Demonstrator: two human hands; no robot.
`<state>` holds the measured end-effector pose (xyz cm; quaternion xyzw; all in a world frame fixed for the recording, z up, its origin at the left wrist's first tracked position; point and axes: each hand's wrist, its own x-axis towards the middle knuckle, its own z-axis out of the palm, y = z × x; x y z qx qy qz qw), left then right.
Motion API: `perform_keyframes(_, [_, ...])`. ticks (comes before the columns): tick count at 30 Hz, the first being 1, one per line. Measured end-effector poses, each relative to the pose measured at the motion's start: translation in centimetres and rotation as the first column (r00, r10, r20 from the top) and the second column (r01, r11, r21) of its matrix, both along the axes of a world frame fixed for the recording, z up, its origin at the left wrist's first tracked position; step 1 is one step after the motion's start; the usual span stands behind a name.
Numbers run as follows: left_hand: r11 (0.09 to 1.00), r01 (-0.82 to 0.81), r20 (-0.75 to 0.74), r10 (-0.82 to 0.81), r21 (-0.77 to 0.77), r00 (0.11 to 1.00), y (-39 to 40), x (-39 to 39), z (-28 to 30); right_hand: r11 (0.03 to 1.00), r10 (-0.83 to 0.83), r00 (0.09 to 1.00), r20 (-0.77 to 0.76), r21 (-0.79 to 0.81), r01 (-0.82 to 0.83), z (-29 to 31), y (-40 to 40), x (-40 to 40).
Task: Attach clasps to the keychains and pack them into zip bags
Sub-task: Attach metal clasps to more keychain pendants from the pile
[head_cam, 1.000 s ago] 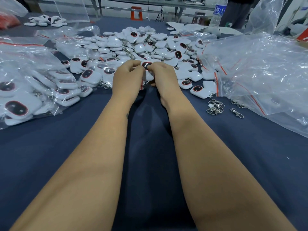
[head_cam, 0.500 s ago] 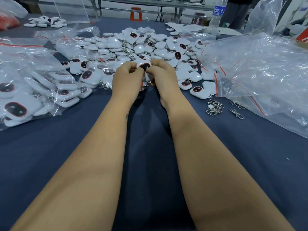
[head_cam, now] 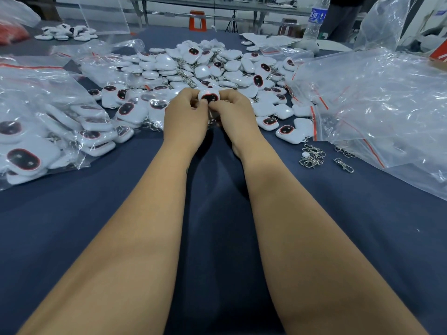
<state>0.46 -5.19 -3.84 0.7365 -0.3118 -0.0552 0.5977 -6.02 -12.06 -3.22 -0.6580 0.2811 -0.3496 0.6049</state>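
Just above the desk (head_cam: 72, 238), in front of the pile (head_cam: 212, 68): left hand (head_cam: 185, 117) and right hand (head_cam: 235, 112) both pinch one keychain (head_cam: 209, 96). Looks light, hard, glossy — prob slippery. Grip the body edges; spare clasps (head_cam: 312, 157) sit to the right.

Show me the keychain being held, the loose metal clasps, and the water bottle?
held keychain (head_cam: 209, 96), head view, on its white face.
loose clasps (head_cam: 312, 157), head view, middle of the heap.
water bottle (head_cam: 315, 20), head view, on its label.
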Motion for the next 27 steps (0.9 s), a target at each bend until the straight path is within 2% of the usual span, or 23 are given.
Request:
perform_keyframes(5, [0.994,-0.097,0.073,0.093,0.05,0.993,0.4,0.1,0.0,0.999,-0.045,0.999,-0.028,-0.021,0.044,-0.2,0.2,0.5])
perform_keyframes(10, [0.929,-0.209,0.391,0.079,0.305,0.917,0.3,-0.1,-0.3,0.993,-0.1,0.993,0.059,0.061,0.097,-0.2,0.0,0.5])
perform_keyframes(13, [0.894,-0.262,0.449,0.079,0.364,0.89,0.4,0.1,-0.4,0.981,-0.156,0.979,0.134,0.134,0.138,-0.2,-0.4,0.3])
perform_keyframes(15, [0.892,-0.268,0.428,0.095,0.364,0.899,0.6,0.1,-0.2,0.967,-0.188,0.966,0.176,0.203,0.151,-0.1,-0.7,0.3])
perform_keyframes(17, [0.917,-0.242,0.343,0.126,0.319,0.931,0.9,0.0,0.2,0.95,-0.194,0.955,0.225,0.286,0.125,0.0,-0.9,0.2])
perform_keyframes(20, [0.957,-0.193,0.255,0.136,0.215,0.957,1.2,-0.3,0.6,0.933,-0.145,0.926,0.348,0.359,0.012,0.5,-0.6,0.3])
perform_keyframes(23, [0.986,-0.128,0.152,0.112,0.105,0.982,1.2,-0.6,0.9,0.952,-0.091,0.932,0.352,0.306,-0.023,0.6,0.1,0.8])
perform_keyframes(27, [0.996,-0.084,0.018,0.084,0.005,0.996,0.9,-0.6,0.9,0.987,-0.1,0.973,0.21,0.146,0.07,0.3,0.7,1.2])
